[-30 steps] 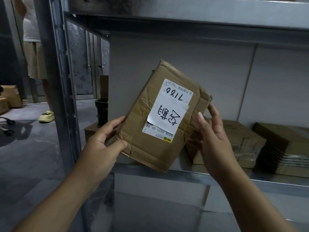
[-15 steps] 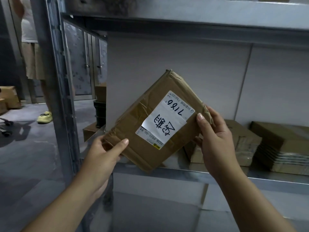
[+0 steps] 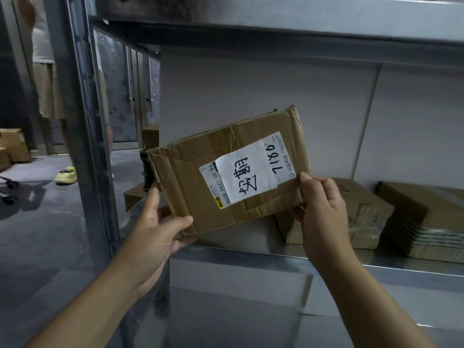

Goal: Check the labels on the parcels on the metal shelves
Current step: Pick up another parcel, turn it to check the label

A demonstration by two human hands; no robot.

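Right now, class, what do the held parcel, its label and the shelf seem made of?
Parcel: brown cardboard, matte, by its creases and crumpled edges. Label: white paper, matte, with print and marker writing. Shelf: metal, probably steel, judging by its grey reflective sheen.

The left hand (image 3: pixel 150 237) and the right hand (image 3: pixel 324 217) are both bare, as are the two slim forearms that run from the wrists to the lower edge of the view, uncovered along their whole visible length, and the fingers (image 3: pixel 306 180) show plain, unpainted tips.
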